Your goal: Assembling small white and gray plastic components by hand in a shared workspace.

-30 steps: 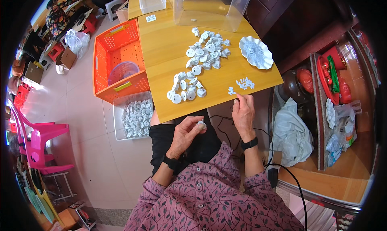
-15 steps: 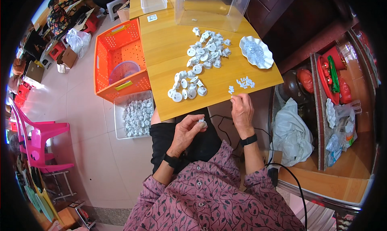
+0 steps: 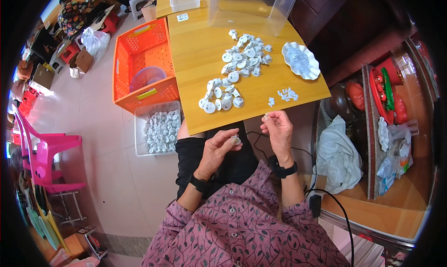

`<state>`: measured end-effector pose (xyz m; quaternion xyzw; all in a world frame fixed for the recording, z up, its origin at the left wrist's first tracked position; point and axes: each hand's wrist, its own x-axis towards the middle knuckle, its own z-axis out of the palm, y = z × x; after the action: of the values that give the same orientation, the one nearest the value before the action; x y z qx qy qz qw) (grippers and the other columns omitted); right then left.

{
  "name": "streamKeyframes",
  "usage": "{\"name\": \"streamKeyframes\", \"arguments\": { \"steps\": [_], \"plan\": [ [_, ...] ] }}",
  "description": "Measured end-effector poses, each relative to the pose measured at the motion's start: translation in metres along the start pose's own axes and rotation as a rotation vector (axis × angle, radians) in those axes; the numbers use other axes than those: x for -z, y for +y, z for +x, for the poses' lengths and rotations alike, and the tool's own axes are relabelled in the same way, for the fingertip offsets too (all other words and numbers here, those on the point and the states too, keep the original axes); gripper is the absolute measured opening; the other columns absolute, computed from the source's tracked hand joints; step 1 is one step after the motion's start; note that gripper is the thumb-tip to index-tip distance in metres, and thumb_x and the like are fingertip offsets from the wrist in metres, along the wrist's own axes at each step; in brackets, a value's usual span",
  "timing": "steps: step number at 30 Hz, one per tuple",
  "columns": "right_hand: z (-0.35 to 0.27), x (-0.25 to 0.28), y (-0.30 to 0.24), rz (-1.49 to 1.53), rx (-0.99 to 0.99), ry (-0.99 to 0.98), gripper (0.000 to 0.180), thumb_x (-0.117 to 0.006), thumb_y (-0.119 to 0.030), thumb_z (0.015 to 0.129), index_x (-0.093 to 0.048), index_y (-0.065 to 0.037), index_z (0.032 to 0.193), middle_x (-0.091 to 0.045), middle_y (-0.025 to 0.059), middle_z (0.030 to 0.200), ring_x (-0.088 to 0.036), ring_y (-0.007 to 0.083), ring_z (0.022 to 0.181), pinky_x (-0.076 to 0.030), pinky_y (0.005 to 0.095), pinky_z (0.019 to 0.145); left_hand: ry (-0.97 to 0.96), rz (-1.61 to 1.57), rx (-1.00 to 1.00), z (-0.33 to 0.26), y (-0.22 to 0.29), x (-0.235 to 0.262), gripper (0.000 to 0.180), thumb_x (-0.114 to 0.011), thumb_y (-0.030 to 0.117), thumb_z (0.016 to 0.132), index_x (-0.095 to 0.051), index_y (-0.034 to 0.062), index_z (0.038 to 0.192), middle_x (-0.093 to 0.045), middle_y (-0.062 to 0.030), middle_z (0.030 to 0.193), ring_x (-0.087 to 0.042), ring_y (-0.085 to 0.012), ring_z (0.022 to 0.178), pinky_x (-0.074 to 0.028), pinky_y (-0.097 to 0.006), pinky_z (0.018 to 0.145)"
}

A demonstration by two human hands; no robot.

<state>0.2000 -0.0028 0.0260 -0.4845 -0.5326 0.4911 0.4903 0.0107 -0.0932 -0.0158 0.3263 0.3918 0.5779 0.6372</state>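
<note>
Over my lap, just off the table's near edge, my left hand grips a small white round plastic part between thumb and fingertips. To its right my right hand is pinched on a tiny white plastic piece, of which only the tip shows. Just beyond that hand, a little group of similar tiny white pieces lies near the table's front right corner. Several white round plastic parts are heaped in the middle of the wooden table.
A scalloped white dish of small clear pieces stands at the table's right edge. A clear bin is at the back. An orange crate and a clear box full of white parts sit left of the table. A black cable runs at right.
My right hand has drawn slightly back from the loose tiny pieces, and a tiny white piece now shows at its fingertips. My left hand still holds the round part. The view has shifted slightly.
</note>
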Motion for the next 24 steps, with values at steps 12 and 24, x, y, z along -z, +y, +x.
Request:
{"name": "streamKeyframes", "arguments": {
  "steps": [12,24],
  "plan": [
    [-0.027,-0.021,-0.032,0.093,-0.108,-0.136,0.018,-0.064,-0.01,0.097,-0.065,0.002,0.11,-0.067,0.0034,0.093,-0.064,0.0077,0.079,-0.053,0.0218,0.07,-0.02,-0.408,0.037,-0.01,0.021,0.0,0.035,-0.053,0.012,0.104,-0.054,-0.0008,0.136,-0.066,-0.0128,0.116,-0.068,-0.0252,0.107,-0.056,-0.037,0.097],
    [-0.057,-0.046,-0.044,0.061,-0.114,-0.237,0.025,-0.063,0.001,0.094,-0.058,0.004,0.118,-0.068,0.0069,0.096,-0.064,0.0083,0.079,-0.054,0.0219,0.072,0.016,-0.525,-0.033,-0.011,0.027,-0.004,0.036,-0.053,0.011,0.104,-0.052,-0.001,0.138,-0.065,-0.0115,0.116,-0.065,-0.0238,0.111,-0.055,-0.038,0.099]
  ]
}}
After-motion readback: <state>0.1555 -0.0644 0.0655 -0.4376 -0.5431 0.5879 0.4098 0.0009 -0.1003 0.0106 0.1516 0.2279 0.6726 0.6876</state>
